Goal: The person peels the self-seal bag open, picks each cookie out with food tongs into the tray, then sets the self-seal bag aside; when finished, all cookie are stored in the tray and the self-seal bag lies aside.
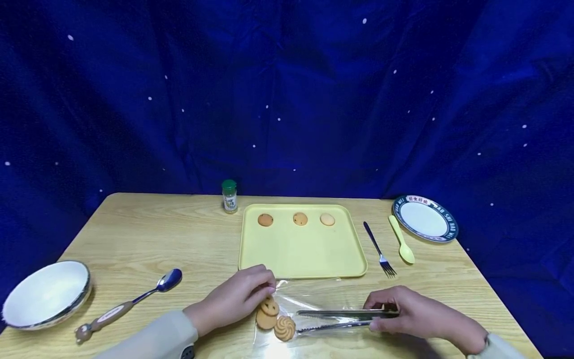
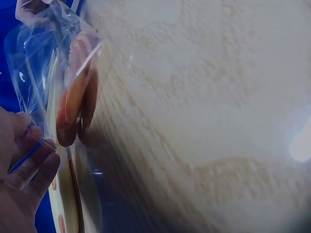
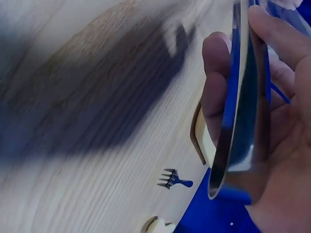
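Note:
My left hand [image 1: 244, 293] pinches the edge of a clear plastic bag [image 1: 309, 291] lying in front of the tray. Inside the bag are several cookies, among them a swirl-topped cookie [image 1: 284, 329] and a round cookie with a face [image 1: 270, 306]. In the left wrist view the cookies [image 2: 73, 107] show through the film, close by the fingers. Metal tongs [image 1: 345, 314] are in my right hand [image 1: 412, 315], held between thumb and fingers. Their arms are apart, and the tips reach over the bag toward the swirl cookie.
A yellow tray [image 1: 305, 254] holds three cookies in a row along its far side. Right of it lie a fork [image 1: 378, 249], a yellow spoon [image 1: 402, 239] and a plate [image 1: 426, 219]. Leftward are a seasoning bottle [image 1: 230, 197], a long-handled spoon [image 1: 130, 304] and a white bowl [image 1: 47, 294].

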A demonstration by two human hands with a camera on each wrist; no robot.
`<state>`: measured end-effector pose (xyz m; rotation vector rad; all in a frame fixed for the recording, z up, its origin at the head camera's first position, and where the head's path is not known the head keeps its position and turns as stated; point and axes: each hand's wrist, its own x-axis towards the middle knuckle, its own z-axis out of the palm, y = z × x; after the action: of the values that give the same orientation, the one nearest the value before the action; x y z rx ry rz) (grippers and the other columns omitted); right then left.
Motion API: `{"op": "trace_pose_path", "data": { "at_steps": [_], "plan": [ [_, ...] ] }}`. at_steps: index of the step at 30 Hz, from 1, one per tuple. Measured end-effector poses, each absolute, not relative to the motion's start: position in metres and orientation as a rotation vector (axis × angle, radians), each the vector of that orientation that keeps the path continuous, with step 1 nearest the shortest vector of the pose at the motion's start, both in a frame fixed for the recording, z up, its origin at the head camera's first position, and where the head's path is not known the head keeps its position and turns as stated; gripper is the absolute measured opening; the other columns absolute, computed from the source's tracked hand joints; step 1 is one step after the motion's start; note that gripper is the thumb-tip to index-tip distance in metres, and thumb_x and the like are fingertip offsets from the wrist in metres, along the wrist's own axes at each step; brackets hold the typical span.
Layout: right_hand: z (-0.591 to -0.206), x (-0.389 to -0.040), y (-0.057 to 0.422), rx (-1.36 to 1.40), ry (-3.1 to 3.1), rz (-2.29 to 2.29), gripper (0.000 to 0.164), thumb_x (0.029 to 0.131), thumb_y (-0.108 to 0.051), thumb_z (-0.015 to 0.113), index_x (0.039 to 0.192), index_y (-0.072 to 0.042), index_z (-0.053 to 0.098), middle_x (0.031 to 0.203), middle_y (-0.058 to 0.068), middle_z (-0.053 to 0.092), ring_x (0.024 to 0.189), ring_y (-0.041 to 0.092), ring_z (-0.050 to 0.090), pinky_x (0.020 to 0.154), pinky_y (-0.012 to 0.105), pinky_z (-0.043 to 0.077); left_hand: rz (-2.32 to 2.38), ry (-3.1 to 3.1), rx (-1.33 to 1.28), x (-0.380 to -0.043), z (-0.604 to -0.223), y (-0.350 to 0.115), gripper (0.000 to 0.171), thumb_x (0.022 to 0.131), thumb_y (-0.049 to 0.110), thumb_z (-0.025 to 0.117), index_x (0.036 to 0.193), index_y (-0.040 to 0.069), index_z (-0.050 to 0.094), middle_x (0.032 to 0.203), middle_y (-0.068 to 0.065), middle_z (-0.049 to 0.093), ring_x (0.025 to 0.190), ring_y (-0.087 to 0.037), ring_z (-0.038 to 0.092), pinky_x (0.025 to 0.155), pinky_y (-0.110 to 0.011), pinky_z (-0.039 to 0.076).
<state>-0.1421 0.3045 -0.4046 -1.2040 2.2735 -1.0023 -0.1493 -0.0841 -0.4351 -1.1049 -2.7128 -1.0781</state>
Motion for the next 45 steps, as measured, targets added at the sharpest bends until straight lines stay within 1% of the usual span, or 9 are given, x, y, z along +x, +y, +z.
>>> {"op": "trace_pose_path", "data": {
  "at_steps": [2, 5, 8, 13, 21, 29, 35, 39, 45],
  "plan": [
    [-0.406, -0.143, 0.300, -1.235, 2.324, -0.969, 0.012, 0.091, -0.021, 0.067, 0.103, -0.022, 0.064, 0.085, -0.009, 0.065, 0.075, -0.009, 0.052, 0.059, 0.016, 0.048, -1.077, -2.702, -1.114, -0.149, -0.436, -0.084, 0.008, 0.099, 0.022, 0.055, 0.094, 0.021, 0.061, 0.090, 0.016, 0.055, 0.081, 0.002, 0.050, 0.075, -0.018, 0.048],
    [-0.407, -0.143, 0.294, -1.235, 2.371, -0.936, 0.016, 0.089, -0.024, 0.070, 0.104, -0.020, 0.064, 0.086, -0.010, 0.066, 0.076, -0.007, 0.055, 0.062, 0.017, 0.049, -1.077, -2.693, -1.125, -0.150, -0.437, -0.085, 0.009, 0.099, 0.022, 0.055, 0.093, 0.021, 0.061, 0.089, 0.016, 0.055, 0.081, 0.002, 0.050, 0.074, -0.017, 0.048],
    [-0.407, -0.143, 0.288, -1.233, 2.447, -0.869, 0.021, 0.088, -0.029, 0.070, 0.106, -0.021, 0.064, 0.091, -0.010, 0.067, 0.078, -0.004, 0.055, 0.064, 0.016, 0.049, -1.072, -2.693, -1.129, -0.150, -0.436, -0.085, 0.009, 0.099, 0.021, 0.055, 0.093, 0.021, 0.061, 0.089, 0.016, 0.054, 0.081, 0.002, 0.050, 0.074, -0.017, 0.047],
    [-0.409, -0.143, 0.282, -1.253, 2.536, -0.768, 0.024, 0.088, -0.036, 0.070, 0.108, -0.023, 0.065, 0.096, -0.012, 0.067, 0.081, -0.005, 0.056, 0.066, 0.015, 0.047, -1.052, -2.697, -1.124, -0.149, -0.436, -0.085, 0.009, 0.099, 0.021, 0.055, 0.092, 0.021, 0.061, 0.089, 0.016, 0.054, 0.081, 0.002, 0.050, 0.074, -0.017, 0.047],
    [-0.407, -0.143, 0.277, -1.207, 2.501, -0.821, 0.015, 0.089, -0.030, 0.070, 0.102, -0.025, 0.066, 0.087, -0.019, 0.063, 0.074, -0.008, 0.054, 0.062, 0.015, 0.049, -1.037, -2.668, -1.136, -0.148, -0.437, -0.086, 0.009, 0.099, 0.020, 0.056, 0.091, 0.020, 0.061, 0.089, 0.016, 0.054, 0.081, 0.002, 0.049, 0.073, -0.016, 0.047],
    [-0.402, -0.138, 0.290, -1.196, 2.517, -0.891, 0.016, 0.088, -0.027, 0.071, 0.104, -0.024, 0.068, 0.088, -0.016, 0.066, 0.073, -0.009, 0.053, 0.059, 0.015, 0.048, -1.045, -2.681, -1.126, -0.147, -0.438, -0.088, 0.009, 0.100, 0.022, 0.054, 0.094, 0.021, 0.061, 0.091, 0.016, 0.055, 0.081, 0.002, 0.050, 0.074, -0.017, 0.048],
    [-0.393, -0.127, 0.313, -1.151, 2.540, -0.938, 0.017, 0.089, -0.023, 0.070, 0.106, -0.022, 0.067, 0.092, -0.016, 0.068, 0.074, -0.009, 0.054, 0.056, 0.016, 0.047, -1.053, -2.680, -1.118, -0.147, -0.440, -0.087, 0.010, 0.100, 0.023, 0.053, 0.095, 0.021, 0.061, 0.093, 0.017, 0.056, 0.084, 0.003, 0.051, 0.076, -0.018, 0.049],
    [-0.387, -0.116, 0.332, -1.091, 2.596, -0.954, 0.019, 0.089, -0.021, 0.070, 0.108, -0.020, 0.068, 0.096, -0.011, 0.071, 0.078, -0.008, 0.057, 0.056, 0.018, 0.048, -1.046, -2.679, -1.121, -0.148, -0.439, -0.086, 0.010, 0.101, 0.024, 0.052, 0.096, 0.021, 0.061, 0.093, 0.017, 0.055, 0.083, 0.003, 0.050, 0.076, -0.018, 0.048],
    [-0.381, -0.104, 0.361, -1.061, 2.662, -0.968, 0.021, 0.087, -0.013, 0.071, 0.107, -0.020, 0.066, 0.091, -0.014, 0.068, 0.074, -0.006, 0.058, 0.057, 0.017, 0.047, -1.044, -2.694, -1.120, -0.148, -0.438, -0.087, 0.010, 0.101, 0.023, 0.052, 0.096, 0.021, 0.061, 0.092, 0.016, 0.055, 0.082, 0.002, 0.050, 0.075, -0.018, 0.048]
  ]
}}
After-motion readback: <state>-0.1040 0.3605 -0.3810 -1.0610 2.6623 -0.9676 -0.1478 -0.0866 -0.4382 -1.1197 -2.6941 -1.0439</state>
